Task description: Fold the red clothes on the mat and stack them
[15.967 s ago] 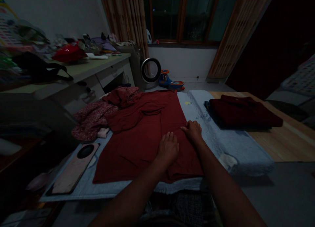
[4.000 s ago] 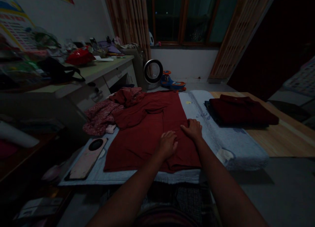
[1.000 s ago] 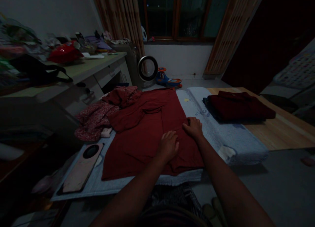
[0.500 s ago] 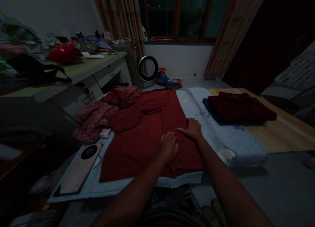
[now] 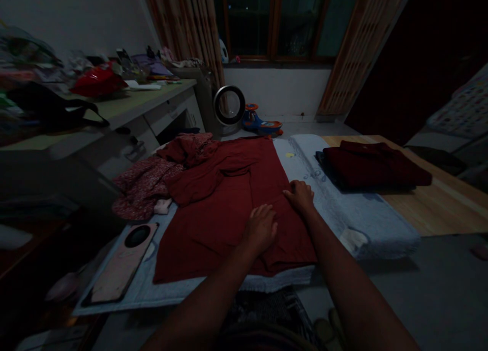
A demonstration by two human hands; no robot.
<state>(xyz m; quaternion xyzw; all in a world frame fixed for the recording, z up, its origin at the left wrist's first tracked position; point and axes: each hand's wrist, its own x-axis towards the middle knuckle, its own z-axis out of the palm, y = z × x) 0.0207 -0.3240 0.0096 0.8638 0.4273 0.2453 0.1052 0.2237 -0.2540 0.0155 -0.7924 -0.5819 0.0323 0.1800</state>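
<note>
A dark red garment (image 5: 224,209) lies spread over a pale blue patterned cloth (image 5: 290,280), with one section folded across its upper left. My left hand (image 5: 261,229) rests palm down on the garment right of its middle, fingers stretched out. At the garment's right edge, my right hand (image 5: 302,196) touches the fabric with its thumb apart from the fingers. A red-and-white speckled garment (image 5: 143,186) is bunched against the upper left side. A pink phone (image 5: 120,267) with a round black camera patch lies near the left front corner.
To the right, a folded maroon garment (image 5: 375,163) tops a small stack on a wooden board (image 5: 442,209). A cluttered desk (image 5: 152,102) runs along the left. Behind are a blue and orange ride-on toy (image 5: 261,123) and a round-doored appliance (image 5: 229,106).
My right thumb has drawn right, closer to its fingers at the garment's edge. My left hand stays in nearly the same place. The garment has barely shifted.
</note>
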